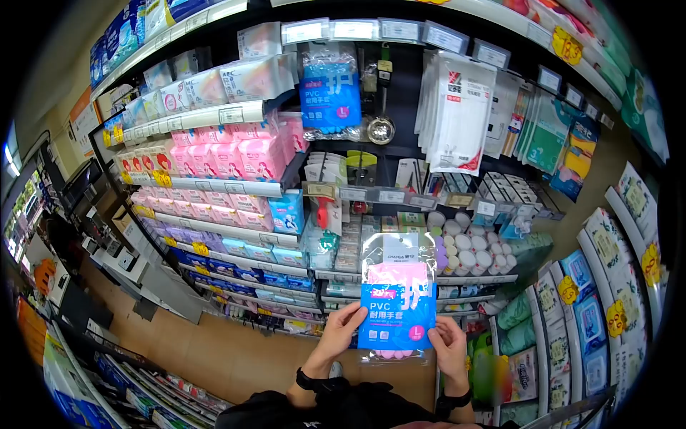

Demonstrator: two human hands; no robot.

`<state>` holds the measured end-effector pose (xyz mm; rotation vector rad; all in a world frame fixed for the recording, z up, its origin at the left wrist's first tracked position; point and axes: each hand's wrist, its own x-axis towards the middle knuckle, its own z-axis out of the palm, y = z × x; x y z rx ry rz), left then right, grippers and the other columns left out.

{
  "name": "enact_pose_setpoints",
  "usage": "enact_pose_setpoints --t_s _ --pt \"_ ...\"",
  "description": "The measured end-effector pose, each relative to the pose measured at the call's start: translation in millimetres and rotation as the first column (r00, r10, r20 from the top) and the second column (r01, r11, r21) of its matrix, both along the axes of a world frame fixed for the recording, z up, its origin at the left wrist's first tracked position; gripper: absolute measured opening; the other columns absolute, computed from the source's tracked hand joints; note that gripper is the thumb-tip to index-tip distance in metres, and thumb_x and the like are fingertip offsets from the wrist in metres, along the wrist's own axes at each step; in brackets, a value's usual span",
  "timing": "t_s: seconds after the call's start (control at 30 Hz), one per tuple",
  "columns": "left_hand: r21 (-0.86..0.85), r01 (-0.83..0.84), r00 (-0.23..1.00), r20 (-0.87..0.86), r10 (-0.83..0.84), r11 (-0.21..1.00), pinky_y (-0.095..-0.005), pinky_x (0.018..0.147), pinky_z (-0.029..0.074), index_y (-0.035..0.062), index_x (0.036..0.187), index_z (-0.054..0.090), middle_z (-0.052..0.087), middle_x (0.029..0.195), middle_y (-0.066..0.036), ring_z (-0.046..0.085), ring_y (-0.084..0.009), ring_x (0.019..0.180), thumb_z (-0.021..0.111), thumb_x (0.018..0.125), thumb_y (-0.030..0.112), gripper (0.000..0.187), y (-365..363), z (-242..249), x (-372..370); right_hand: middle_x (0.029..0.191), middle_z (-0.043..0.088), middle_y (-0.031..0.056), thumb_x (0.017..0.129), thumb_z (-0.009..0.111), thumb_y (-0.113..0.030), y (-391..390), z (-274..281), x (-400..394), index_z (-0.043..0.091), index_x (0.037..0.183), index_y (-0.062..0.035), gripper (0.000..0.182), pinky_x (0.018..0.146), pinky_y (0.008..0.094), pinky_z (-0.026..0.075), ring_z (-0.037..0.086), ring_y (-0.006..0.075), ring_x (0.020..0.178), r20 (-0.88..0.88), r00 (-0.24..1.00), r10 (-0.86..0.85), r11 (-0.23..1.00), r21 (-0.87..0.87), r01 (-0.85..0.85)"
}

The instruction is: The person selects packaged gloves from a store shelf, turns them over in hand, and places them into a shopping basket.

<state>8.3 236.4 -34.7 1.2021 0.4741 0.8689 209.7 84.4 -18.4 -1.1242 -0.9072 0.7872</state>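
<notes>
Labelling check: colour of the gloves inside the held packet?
Pink gloves, best seen in the head view.

The pack (381, 355) is glossy, clear, creased plastic around a smooth blue insert (382, 337), the ladle (381, 131) is shiny, polished metal, and the floor (250, 355) looks smooth with a soft sheen.

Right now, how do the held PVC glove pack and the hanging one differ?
Held pack shows pink gloves; hanging pack shows blue.
Held pack is between left hand and right hand; hanging pack is up on the display.
Shared: clear bag, blue label, PVC print, L badge.
</notes>
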Motion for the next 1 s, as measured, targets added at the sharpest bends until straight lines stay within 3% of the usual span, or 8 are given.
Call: enact_pose_setpoints --t_s 0.47,1.0 --pt "-0.047 -0.007 0.998 0.061 0.01 0.999 -0.0238 0.089 0.049 -0.0047 0.125 0.061 0.068 0.111 -0.005 0.061 -0.0074 0.099 0.058 0.101 0.011 0.029 -108.0 -19.1 16.5 0.112 0.067 0.0135 0.094 0.06 0.004 -102.4 -26.5 19.5 0.055 0.123 0.0086 0.03 0.087 0.0272 0.052 0.064 0.016 0.101 -0.01 1.0 0.011 1.0 -0.024 -0.011" --pt "0.014 0.026 1.0 0.013 -0.027 1.0 -0.0227 0.087 0.049 -0.0044 0.126 0.061 0.069 0.11 -0.004 0.06 -0.0067 0.098 0.059 0.101 0.012 0.03 -122.1 -23.0 20.2 0.116 0.059 0.0146 0.088 0.062 0.012 -125.9 -15.2 13.5 0.043 0.132 0.0058 0.049 0.087 0.0257 0.05 0.06 0.0144 0.1 -0.062 0.998 -0.016 0.997 0.068 0.021"
